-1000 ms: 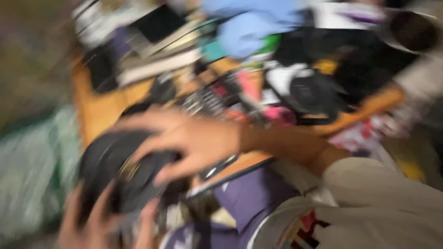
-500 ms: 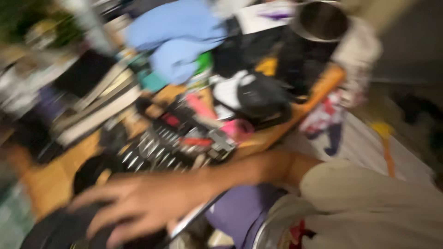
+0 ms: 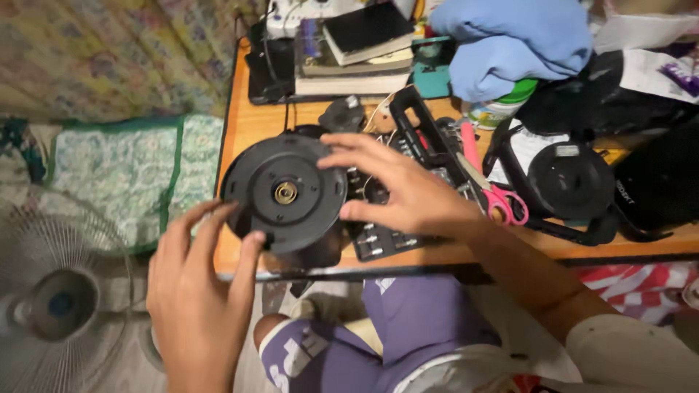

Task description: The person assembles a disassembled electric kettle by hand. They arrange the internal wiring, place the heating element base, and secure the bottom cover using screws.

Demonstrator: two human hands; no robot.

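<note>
pink-handled scissors (image 3: pixel 502 204), stacked books (image 3: pixel 357 44), blue cloth (image 3: pixel 517 44), standing fan (image 3: pixel 58 298), patterned mat (image 3: pixel 116 182)

Both hands hold a round black disc-shaped base (image 3: pixel 284 193) with a brass centre at the near left edge of the wooden table (image 3: pixel 251 124): the left hand (image 3: pixel 196 291) touches its lower left rim, the right hand (image 3: pixel 404 191) its right rim. Just right lie an open black socket set (image 3: pixel 397 189) and pink-handled scissors (image 3: pixel 495 193); stacked books (image 3: pixel 353 47) and a blue cloth (image 3: pixel 510 44) sit farther back.
</note>
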